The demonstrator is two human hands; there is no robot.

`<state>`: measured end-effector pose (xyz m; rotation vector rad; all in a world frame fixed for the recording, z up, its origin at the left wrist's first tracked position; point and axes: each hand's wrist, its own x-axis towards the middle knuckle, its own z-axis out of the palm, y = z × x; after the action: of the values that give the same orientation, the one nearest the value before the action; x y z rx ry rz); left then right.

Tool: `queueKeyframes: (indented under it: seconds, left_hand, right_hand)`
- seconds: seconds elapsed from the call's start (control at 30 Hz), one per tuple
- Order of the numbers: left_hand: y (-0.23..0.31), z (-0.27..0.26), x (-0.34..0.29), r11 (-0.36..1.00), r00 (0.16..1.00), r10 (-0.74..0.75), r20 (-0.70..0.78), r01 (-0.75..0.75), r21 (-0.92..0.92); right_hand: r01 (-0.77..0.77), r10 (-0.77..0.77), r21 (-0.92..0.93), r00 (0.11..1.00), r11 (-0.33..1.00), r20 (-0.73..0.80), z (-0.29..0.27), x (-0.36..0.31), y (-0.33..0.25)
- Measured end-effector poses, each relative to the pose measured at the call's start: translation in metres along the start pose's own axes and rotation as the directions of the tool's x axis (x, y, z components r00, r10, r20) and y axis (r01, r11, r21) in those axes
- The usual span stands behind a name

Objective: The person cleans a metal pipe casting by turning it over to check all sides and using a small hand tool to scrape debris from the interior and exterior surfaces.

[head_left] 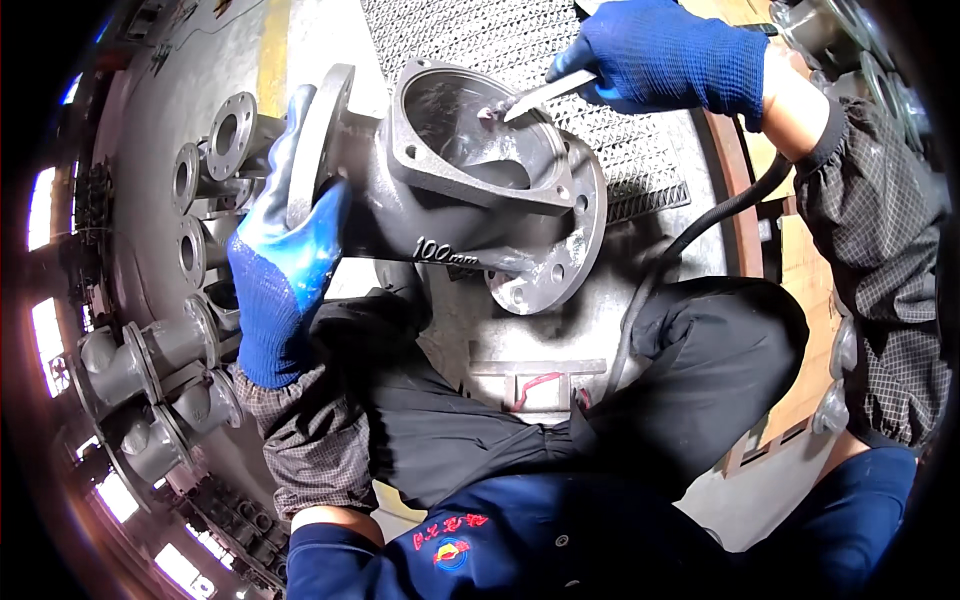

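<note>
A dark grey cast-metal valve body (375,190) with round bolt-hole flanges is tilted in front of me, above my knees. Its wide top opening faces up and shows a smooth, shiny inner wall. My left hand (290,235), in a blue coated glove, grips the left flange (325,140), thumb on one face and fingers on the other. In a blue glove too, my right hand (665,60) closes around a flat, pale scraper (552,92). The scraper's tip reaches into the opening, where a small dark lump of paste (492,113) sits at its end.
Several similar grey valve bodies (185,330) stand on the floor at my left, with more (825,30) at the far right. A patterned metal grating (440,40) lies beyond the valve. A black hose (690,240) curves past my right knee.
</note>
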<state>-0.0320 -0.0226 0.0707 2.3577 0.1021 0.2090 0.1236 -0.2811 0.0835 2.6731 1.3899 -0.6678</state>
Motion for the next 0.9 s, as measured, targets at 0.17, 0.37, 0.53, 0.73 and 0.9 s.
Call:
queueKeyframes:
  seconds: [0.17, 0.37, 0.53, 0.73, 0.9]
  left_hand:
    - [-0.003, -0.006, 0.000, 0.980, 0.995, 0.062, 0.078, -0.075, 0.186]
    - [0.003, 0.006, 0.003, 0.995, 0.996, 0.092, 0.001, -0.092, 0.024]
    - [-0.004, -0.003, -0.002, 0.993, 0.998, 0.057, 0.000, -0.057, 0.099]
    - [-0.006, -0.001, -0.004, 0.995, 0.996, 0.084, -0.008, -0.083, 0.050]
    - [-0.001, -0.004, -0.005, 0.999, 0.999, 0.023, 0.034, -0.024, 0.036]
  right_hand:
    - [0.019, -0.014, 0.075, 0.997, 0.997, -0.071, 0.001, 0.001, 0.000]
    - [-0.101, 0.101, 0.012, 0.995, 0.995, -0.024, -0.006, -0.010, -0.002]
    - [-0.103, 0.101, 0.065, 0.994, 0.993, 0.038, -0.017, -0.009, -0.013]
    - [0.028, -0.035, -0.048, 0.988, 0.998, -0.149, -0.009, 0.004, -0.007]
    - [-0.025, 0.028, 0.022, 0.994, 0.999, -0.104, -0.013, -0.002, -0.009]
